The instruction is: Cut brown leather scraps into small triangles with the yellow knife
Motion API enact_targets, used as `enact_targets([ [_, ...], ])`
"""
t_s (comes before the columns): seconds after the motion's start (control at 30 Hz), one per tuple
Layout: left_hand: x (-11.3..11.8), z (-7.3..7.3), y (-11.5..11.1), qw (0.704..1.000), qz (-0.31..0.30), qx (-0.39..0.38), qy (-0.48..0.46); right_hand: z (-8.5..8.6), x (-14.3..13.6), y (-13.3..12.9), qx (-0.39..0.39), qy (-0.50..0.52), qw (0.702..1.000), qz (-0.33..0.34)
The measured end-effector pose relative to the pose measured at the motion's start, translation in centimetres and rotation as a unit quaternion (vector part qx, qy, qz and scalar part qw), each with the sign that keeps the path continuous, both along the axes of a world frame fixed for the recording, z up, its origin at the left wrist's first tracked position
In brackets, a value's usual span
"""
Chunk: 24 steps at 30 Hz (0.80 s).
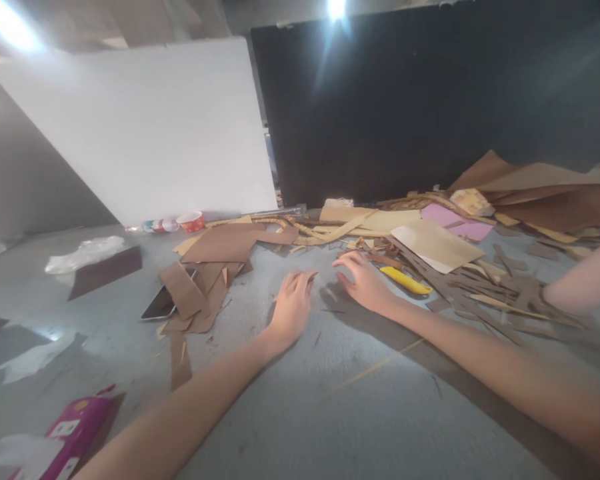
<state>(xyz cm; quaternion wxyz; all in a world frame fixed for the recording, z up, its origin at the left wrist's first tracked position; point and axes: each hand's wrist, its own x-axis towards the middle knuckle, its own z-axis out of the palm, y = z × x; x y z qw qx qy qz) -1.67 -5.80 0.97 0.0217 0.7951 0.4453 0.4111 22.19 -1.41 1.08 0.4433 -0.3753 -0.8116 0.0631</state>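
Note:
My left hand [293, 308] is over the grey tabletop, its fingers stretched forward with nothing visible in them. Just to its right, my right hand [361, 280] is held with fingers bent and the thumb apart from them; no object shows between them. A small gap of bare table separates the two hands. Close beside my right hand lies a yellow utility knife [405, 280], at the edge of a heap of thin brown strips [445, 287]. Left of my left hand are cut brown sheets [220, 244], some partly covering a dark phone-like object [157, 303].
White [165, 133] and black panels [405, 107] stand behind the table. Large brown sheets [545, 193] are piled at the back right, near another person's arm [590, 277]. A red paper cup [191, 221] sits at the back, a magenta pack [75, 427] at the front left.

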Motion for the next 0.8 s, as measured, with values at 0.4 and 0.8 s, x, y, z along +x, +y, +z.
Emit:
enact_targets([
  [0.4,0.4,0.0,0.4,0.996,0.042,-0.046,0.067,-2.5,1.3,2.7,-0.102,-0.217,0.961,-0.141],
  [0.8,-1.3,0.9,1.5,0.979,0.124,0.023,0.162,-2.3,1.7,2.6,-0.081,-0.062,0.99,-0.1],
])
